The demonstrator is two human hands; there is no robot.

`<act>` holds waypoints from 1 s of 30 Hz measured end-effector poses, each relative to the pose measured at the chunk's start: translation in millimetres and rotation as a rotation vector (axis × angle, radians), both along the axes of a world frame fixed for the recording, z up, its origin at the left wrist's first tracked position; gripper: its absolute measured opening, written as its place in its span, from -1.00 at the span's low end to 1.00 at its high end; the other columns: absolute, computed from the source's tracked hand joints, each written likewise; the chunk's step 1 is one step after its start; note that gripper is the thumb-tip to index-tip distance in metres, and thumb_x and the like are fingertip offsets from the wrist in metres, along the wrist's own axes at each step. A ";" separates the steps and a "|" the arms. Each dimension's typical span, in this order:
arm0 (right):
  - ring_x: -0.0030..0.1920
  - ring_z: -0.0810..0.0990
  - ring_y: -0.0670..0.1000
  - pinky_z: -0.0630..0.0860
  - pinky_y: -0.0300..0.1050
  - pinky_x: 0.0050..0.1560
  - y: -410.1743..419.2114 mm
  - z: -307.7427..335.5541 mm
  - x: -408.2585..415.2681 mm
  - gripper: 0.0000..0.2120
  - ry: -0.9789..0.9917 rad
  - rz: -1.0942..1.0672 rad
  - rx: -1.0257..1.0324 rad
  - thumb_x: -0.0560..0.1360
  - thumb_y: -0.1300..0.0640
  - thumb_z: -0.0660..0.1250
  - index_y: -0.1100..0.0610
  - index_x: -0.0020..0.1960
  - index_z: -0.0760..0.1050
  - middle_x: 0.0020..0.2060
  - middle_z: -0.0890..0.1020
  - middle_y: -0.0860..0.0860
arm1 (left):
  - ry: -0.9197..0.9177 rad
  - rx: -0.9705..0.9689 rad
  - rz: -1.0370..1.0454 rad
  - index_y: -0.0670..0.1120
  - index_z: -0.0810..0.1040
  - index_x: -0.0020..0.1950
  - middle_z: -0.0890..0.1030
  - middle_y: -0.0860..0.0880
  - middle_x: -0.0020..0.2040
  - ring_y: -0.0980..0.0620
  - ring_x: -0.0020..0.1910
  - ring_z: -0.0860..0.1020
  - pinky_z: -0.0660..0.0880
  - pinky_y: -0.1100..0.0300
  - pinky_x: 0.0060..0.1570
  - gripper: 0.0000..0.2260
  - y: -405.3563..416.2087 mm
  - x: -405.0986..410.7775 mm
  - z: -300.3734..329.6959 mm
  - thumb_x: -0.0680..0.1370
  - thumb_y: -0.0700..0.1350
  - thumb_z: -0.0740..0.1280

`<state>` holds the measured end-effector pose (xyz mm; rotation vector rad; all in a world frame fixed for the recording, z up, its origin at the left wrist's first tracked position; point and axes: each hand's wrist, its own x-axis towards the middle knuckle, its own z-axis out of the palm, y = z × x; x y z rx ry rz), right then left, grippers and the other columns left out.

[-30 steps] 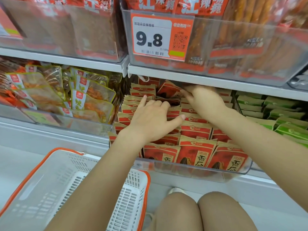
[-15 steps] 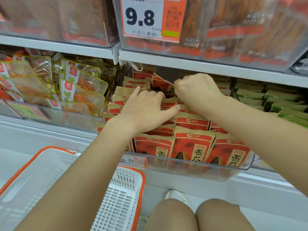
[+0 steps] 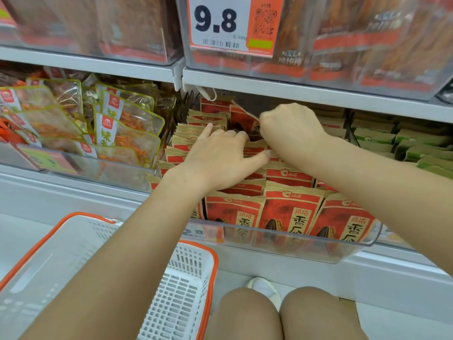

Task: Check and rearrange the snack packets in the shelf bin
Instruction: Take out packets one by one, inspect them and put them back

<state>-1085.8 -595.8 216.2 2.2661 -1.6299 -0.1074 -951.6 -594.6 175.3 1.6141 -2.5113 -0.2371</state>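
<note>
A clear plastic shelf bin (image 3: 348, 251) holds rows of red and tan snack packets (image 3: 291, 212) standing upright. My left hand (image 3: 220, 160) lies flat on the tops of the middle rows, fingers spread and pressing them down. My right hand (image 3: 291, 126) is curled at the back of the bin, pinching the top edge of one red packet (image 3: 241, 119) that is pulled up and tilted above the others. The lower part of that packet is hidden behind the rows.
A white basket with an orange rim (image 3: 198, 251) stands on the floor at lower left. Clear packets of orange snacks (image 3: 122, 128) fill the left bin, green packets (image 3: 411, 148) the right one. The upper shelf with a 9.8 price tag (image 3: 232, 23) hangs low overhead.
My right hand has closed on a packet at the back and lifted it upward. My left hand stays pressed on the rows. The view has moved closer to the shelf.
</note>
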 end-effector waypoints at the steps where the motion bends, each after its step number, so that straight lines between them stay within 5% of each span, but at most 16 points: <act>1: -0.23 0.37 0.11 0.34 -0.05 -0.23 3.5 2.6 -0.9 -0.90 0.000 -0.005 -0.015 0.56 0.33 0.20 0.23 0.02 0.47 -0.26 0.38 0.10 | -0.003 0.000 0.000 -0.08 0.42 0.41 0.56 -0.06 0.23 -0.08 0.33 0.44 -0.02 -0.07 0.54 -0.37 -0.2 0.1 0.3 0.60 0.33 -0.02; 7: -0.28 0.39 0.10 0.34 -0.06 -0.25 -2.4 1.1 -0.9 -0.82 0.001 -0.009 -0.032 0.56 0.33 0.20 0.16 -0.17 0.29 -0.39 0.31 0.05 | -0.014 0.006 -0.001 -0.08 0.40 0.44 0.54 -0.07 0.28 -0.08 0.35 0.42 -0.03 -0.08 0.53 -0.36 -0.5 -0.2 0.9 0.60 0.34 -0.03; 12: -0.43 0.34 0.03 0.34 -0.09 -0.33 -36.2 -18.9 -8.3 -0.82 -0.127 -0.105 0.027 0.56 0.33 0.19 0.21 -0.21 0.38 -0.43 0.30 0.04 | -0.011 0.017 -0.004 -0.07 0.40 0.43 0.53 -0.06 0.30 -0.07 0.36 0.41 -0.05 -0.06 0.53 -0.39 0.3 1.0 1.4 0.61 0.33 -0.02; 17: -0.16 0.55 0.12 0.41 -0.11 -0.24 -57.3 -27.9 -15.4 -0.70 -0.356 -0.273 0.117 0.64 0.01 0.12 0.17 0.07 0.55 -0.20 0.56 0.08 | -0.005 0.019 -0.008 -0.05 0.39 0.46 0.51 -0.04 0.35 -0.05 0.39 0.40 -0.07 -0.06 0.54 -0.40 -0.8 0.8 0.3 0.61 0.32 -0.01; 22: 0.09 0.55 0.12 0.36 -0.15 -0.20 -60.5 -23.5 -14.8 -0.58 -0.495 -0.381 0.157 0.65 -0.10 0.06 0.12 0.37 0.37 0.16 0.57 0.11 | 0.005 0.021 -0.006 -0.04 0.40 0.45 0.52 -0.04 0.34 -0.05 0.39 0.40 -0.07 -0.06 0.55 -0.41 -1.1 0.1 0.2 0.61 0.32 0.00; 26: -0.13 0.57 0.06 0.30 -0.21 -0.41 -69.7 -29.7 -7.2 -0.58 -0.734 -0.515 0.263 0.65 -0.08 0.09 0.20 0.28 0.46 -0.01 0.60 0.09 | 0.007 0.025 -0.009 -0.04 0.40 0.46 0.51 -0.04 0.35 -0.05 0.40 0.39 -0.07 -0.05 0.55 -0.40 0.7 0.1 1.1 0.61 0.31 0.00; 30: 0.05 0.60 0.07 0.49 -0.14 -0.17 -69.9 -32.7 -15.6 -0.70 -0.763 -0.525 0.370 0.62 0.04 0.19 0.20 0.23 0.50 0.16 0.60 0.11 | 0.003 0.023 -0.010 -0.05 0.40 0.45 0.52 -0.05 0.34 -0.06 0.39 0.40 -0.06 -0.06 0.54 -0.40 -0.3 0.2 0.6 0.62 0.32 0.00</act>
